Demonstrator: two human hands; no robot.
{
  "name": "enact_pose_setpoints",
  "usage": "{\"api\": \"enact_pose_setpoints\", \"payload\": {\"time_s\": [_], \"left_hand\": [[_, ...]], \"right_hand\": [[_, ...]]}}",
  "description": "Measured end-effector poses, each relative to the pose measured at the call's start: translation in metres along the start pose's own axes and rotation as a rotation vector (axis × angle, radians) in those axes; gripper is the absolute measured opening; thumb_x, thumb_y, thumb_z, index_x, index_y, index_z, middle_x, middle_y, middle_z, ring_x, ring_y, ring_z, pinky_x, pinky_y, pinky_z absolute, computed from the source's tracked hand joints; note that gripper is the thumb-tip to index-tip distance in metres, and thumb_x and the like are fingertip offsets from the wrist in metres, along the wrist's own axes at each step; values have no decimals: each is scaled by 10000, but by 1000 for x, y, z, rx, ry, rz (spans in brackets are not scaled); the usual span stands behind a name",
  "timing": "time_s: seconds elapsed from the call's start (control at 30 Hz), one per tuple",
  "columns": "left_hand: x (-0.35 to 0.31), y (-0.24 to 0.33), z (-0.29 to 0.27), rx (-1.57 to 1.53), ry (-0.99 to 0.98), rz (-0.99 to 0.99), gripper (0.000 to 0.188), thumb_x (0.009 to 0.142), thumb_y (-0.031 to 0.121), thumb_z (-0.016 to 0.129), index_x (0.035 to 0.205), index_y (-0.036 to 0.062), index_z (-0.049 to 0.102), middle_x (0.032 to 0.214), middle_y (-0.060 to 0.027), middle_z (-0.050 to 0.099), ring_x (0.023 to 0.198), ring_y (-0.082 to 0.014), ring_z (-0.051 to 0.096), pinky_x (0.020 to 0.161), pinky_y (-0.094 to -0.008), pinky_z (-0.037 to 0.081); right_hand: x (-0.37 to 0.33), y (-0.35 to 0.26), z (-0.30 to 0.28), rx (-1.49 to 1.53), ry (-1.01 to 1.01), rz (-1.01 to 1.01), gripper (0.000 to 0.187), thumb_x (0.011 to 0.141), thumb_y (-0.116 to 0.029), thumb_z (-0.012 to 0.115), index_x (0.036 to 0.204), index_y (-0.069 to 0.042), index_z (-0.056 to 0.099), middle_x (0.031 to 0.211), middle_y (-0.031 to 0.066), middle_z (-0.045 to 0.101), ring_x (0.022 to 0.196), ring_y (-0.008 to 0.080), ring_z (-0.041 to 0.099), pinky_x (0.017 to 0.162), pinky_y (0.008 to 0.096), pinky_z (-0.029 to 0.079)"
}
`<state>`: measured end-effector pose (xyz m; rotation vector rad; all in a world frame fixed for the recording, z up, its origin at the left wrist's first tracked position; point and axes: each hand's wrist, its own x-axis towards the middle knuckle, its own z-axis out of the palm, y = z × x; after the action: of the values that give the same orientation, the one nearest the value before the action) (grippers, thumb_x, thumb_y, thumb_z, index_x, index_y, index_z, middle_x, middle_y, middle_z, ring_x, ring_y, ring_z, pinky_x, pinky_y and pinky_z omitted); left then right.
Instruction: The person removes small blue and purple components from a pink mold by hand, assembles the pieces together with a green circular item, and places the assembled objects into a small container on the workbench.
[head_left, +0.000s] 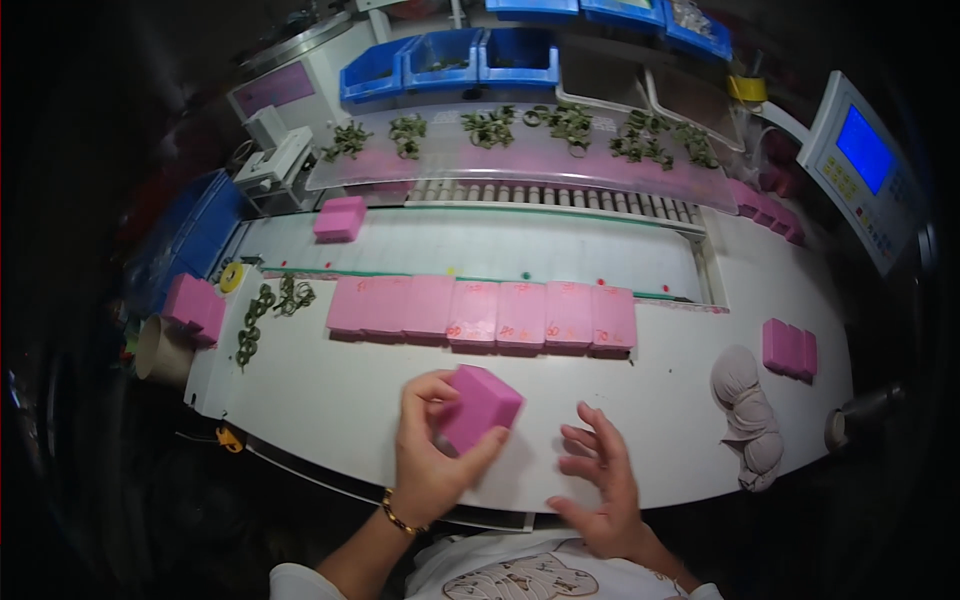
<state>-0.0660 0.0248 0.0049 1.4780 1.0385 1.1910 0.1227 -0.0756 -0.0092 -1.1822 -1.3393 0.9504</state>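
Pink box point(482, 405) in left hand point(430, 458)

Your white worktop point(670, 440) spreads across the middle of the frame, its near edge curving through the lower part. On it, at the centre, you have a row of pink blocks point(497, 315) set side by side, with dark green curled strips point(255, 325) toward the left. At the right of the frame, your surface carries a lumpy pale cloth bundle point(748, 415) and, just beside it, a small pink group of blocks point(790, 348).
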Motion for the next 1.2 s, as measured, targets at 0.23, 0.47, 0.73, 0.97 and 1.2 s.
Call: {"api": "enact_pose_setpoints", "payload": {"time_s": [0.23,0.47,0.73,0.97,1.2], "left_hand": [[-11,17,49,-393,-444,-221,368,792,72,784,1025,65,499,1273,-97,429,1183,-174,468,1051,-365,404],[0,27,49,-288,-534,-293,164,899,108,671,1002,2,601,1203,-113,518,1089,-179,574,969,-327,471],[-8,18,49,177,-575,-77,250,996,190,481,908,-28,568,692,-84,574,633,-129,522,586,-315,422],[-14,30,60,-349,-711,-482,208,986,160,508,908,-26,560,795,-9,576,745,-56,503,666,-241,448],[-36,16,96,-213,-468,-129,182,947,141,536,1022,-20,573,917,-140,551,783,-258,538,733,-331,460]], "right_hand": [[9,4,-6,-171,-14,-187,1096,771,-219,813,1527,-7,49,1560,287,93,1410,428,249,1126,482,275],[2,5,-9,14,116,-75,898,851,-223,721,1508,26,161,1550,282,186,1396,391,320,1122,428,304],[4,7,-19,-187,95,-200,693,886,-254,686,1418,65,378,1431,292,421,1307,397,464,1081,422,372],[7,-2,-14,170,238,-79,838,795,-396,785,1392,56,409,1420,222,463,1258,264,513,1061,368,389],[7,0,-7,361,450,77,646,870,-362,727,1287,68,487,1360,201,529,1118,190,561,984,314,430]]}}
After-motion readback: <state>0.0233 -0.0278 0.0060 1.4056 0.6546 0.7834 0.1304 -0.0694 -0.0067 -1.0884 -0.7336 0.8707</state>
